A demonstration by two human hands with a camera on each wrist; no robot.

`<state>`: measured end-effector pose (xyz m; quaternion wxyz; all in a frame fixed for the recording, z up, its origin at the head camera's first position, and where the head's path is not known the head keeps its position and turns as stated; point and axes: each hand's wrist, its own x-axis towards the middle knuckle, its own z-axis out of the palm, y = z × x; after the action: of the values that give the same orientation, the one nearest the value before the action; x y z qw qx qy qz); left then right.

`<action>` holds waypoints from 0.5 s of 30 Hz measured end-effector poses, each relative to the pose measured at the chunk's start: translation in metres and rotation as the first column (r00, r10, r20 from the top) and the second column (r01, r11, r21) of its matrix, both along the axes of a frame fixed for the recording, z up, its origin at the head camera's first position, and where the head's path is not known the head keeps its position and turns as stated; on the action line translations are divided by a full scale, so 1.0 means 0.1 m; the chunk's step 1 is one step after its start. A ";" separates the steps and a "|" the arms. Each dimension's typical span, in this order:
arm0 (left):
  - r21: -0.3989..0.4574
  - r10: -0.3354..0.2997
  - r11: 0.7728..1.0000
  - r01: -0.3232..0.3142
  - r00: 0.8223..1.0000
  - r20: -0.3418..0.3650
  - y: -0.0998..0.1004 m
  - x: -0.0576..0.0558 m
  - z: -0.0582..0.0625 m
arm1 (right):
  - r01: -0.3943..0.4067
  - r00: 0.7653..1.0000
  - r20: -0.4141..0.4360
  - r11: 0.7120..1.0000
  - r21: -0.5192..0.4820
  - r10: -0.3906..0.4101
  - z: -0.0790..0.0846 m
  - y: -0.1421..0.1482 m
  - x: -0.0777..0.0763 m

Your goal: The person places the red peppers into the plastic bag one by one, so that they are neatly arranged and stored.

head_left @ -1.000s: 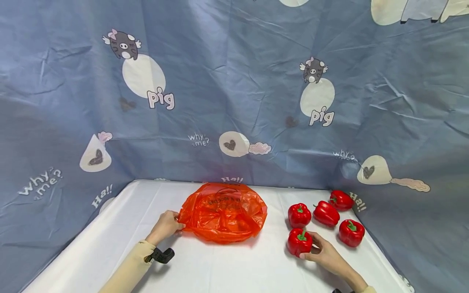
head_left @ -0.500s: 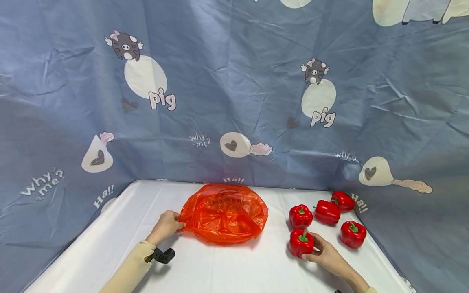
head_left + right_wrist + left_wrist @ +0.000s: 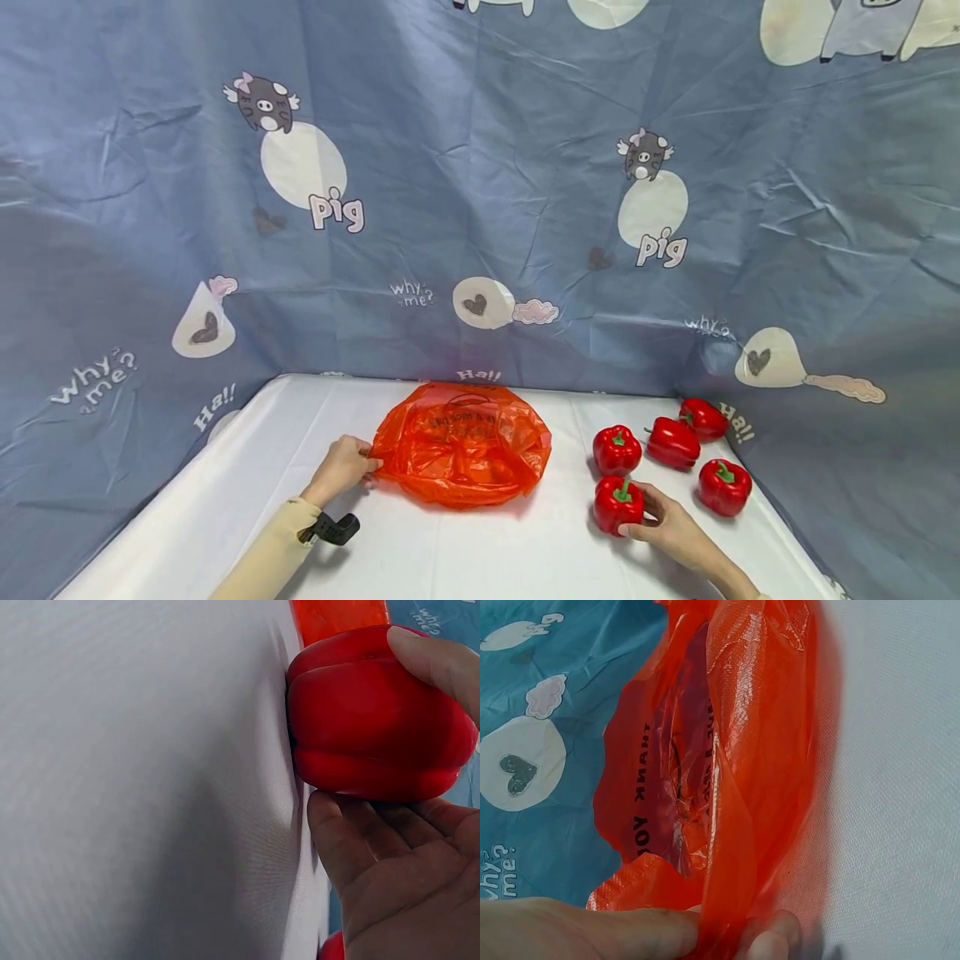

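In the head view my left hand point(image 3: 342, 469) pinches the left edge of a red plastic bag point(image 3: 465, 450) that lies spread on the white table. The left wrist view shows the bag's mouth parted and dark lettering inside; thumb and finger point(image 3: 652, 932) meet on its edge. At the right, my right hand point(image 3: 670, 523) holds a red bell pepper point(image 3: 617, 508), which stands stem up on the cloth. Seen from the right wrist, the thumb point(image 3: 435, 660) lies on one side of the pepper point(image 3: 375, 712) and the fingertips touch the opposite side.
Several more red bell peppers are close by: one just behind the held pepper point(image 3: 617, 451), two at the back point(image 3: 673, 442), one to the right point(image 3: 724, 487). A blue printed curtain point(image 3: 480, 192) borders the white tablecloth point(image 3: 465, 558) at the back and sides.
The head view has tilted slightly, so the scene sits a little lower. One back pepper has turned slightly. Both hands keep their places on the bag and the pepper.
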<state>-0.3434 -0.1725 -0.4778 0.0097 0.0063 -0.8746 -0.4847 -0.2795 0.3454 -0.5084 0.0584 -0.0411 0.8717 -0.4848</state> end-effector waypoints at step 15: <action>0.024 -0.021 0.999 0.021 1.000 0.001 -0.02 -0.03 0.00 | 0.050 0.998 0.045 0.998 0.046 -0.052 0.03 0.01 0.01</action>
<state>-0.3461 -0.1748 -0.4780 0.0039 -0.0027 -0.8686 -0.4954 -0.2782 0.3466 -0.5054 0.0672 -0.0063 0.8815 -0.4674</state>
